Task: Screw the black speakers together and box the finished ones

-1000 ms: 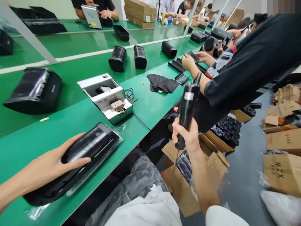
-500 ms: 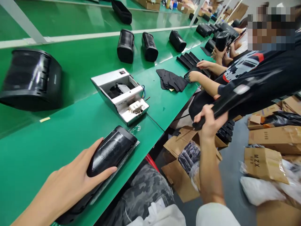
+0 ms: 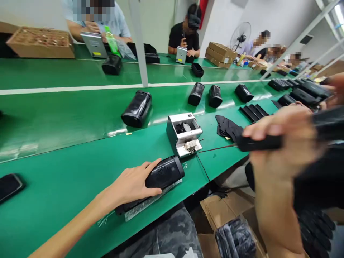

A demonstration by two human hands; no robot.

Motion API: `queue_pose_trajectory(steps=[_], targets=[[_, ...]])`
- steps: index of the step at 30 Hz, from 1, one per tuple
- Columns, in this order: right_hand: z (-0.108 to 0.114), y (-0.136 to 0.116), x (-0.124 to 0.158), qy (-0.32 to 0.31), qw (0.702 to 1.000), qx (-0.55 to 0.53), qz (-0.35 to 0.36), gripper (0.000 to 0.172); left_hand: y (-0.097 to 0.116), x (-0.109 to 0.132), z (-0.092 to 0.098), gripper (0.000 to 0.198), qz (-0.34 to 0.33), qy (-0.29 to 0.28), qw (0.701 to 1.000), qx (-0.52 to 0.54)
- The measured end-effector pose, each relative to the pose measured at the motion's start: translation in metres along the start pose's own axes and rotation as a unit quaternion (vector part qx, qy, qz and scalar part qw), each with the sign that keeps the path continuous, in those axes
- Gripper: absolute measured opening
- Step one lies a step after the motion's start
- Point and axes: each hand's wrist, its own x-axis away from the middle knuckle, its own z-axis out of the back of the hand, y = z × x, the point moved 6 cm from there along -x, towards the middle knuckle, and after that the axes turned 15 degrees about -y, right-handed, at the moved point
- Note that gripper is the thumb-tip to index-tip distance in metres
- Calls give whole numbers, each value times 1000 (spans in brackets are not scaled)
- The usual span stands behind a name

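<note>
My left hand rests over a black speaker housing with a perforated grille, thumb on the near side and fingers across the top. The housing lies slantwise on clear plastic film near the table's front edge. Off to the right, my right hand is raised, its fingers wrapped round a long black plastic strip. That hand and the far end of the strip are blurred by motion. Beyond the housing stands a silver metal machine with an open top.
Several black housings stand on the green conveyor. Thin black sheets and black strips lie at the right of the table. A cable runs over the edge. Below is an open carton. Several people sit opposite.
My view has swung left and up, bringing the people across the conveyor into sight. My left hand stays on the housing. The right hand still holds the black strip, now tilted differently.
</note>
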Motion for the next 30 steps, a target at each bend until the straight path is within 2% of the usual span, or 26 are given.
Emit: queue_pose_trajectory(steps=[1,3,5,10,14,17,21,22,24,27,30], targets=[[-17,16,1,-1,1000,-14,16,38,1,1,1,102,1,-1,1000,2],[-46,50,2,-48,999,-12,0,24,-1,3,-2,104,4,-9,1000,14],[-60,76,3,-77,997,-12,-23,16,-4,6,-8,103,9,-15,999,31],[-67,99,0,-75,997,4,-19,24,-6,13,-20,103,15,-21,998,59],[-73,115,15,-113,991,-7,-65,30,6,13,-28,107,33,17,999,31],[-71,109,28,-132,985,-29,-110,32,19,7,-39,105,28,48,998,5],[-72,60,24,-98,987,-88,-89,37,29,1,-49,101,2,85,996,-27],[-76,48,21,-89,987,-105,-86,39,30,1,-49,101,-4,90,995,-31],[-92,33,15,-112,981,-131,-93,43,30,0,-50,101,-9,91,995,-37],[-118,37,12,-160,971,-154,-94,42,29,-1,-53,103,-15,93,995,-40],[-131,51,14,-174,968,-172,-59,41,29,-2,-58,106,-22,115,991,-60]])
